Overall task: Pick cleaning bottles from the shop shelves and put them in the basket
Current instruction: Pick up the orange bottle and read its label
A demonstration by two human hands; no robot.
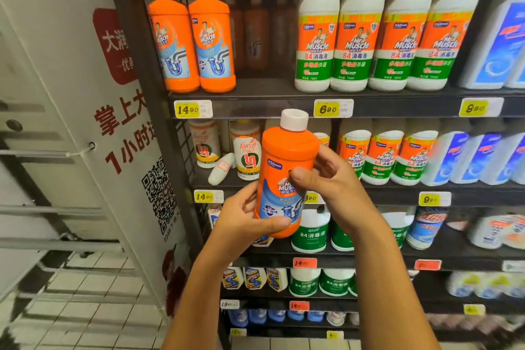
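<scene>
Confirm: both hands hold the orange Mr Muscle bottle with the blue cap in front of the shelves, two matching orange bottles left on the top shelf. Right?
Not quite. The cap is white, not blue, as the head view shows. The rest holds: the left hand and right hand both hold the orange Mr Muscle bottle in front of the shelves, and two matching orange bottles stand on the top shelf.

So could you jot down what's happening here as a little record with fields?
held item: orange bottle with a white cap, slightly tilted
left hand: grips the bottle's lower part
right hand: grips its middle, thumb on the label
top shelf: two matching orange bottles, four white bottles
price tag under the orange ones: 14.90
basket: not in view
</scene>
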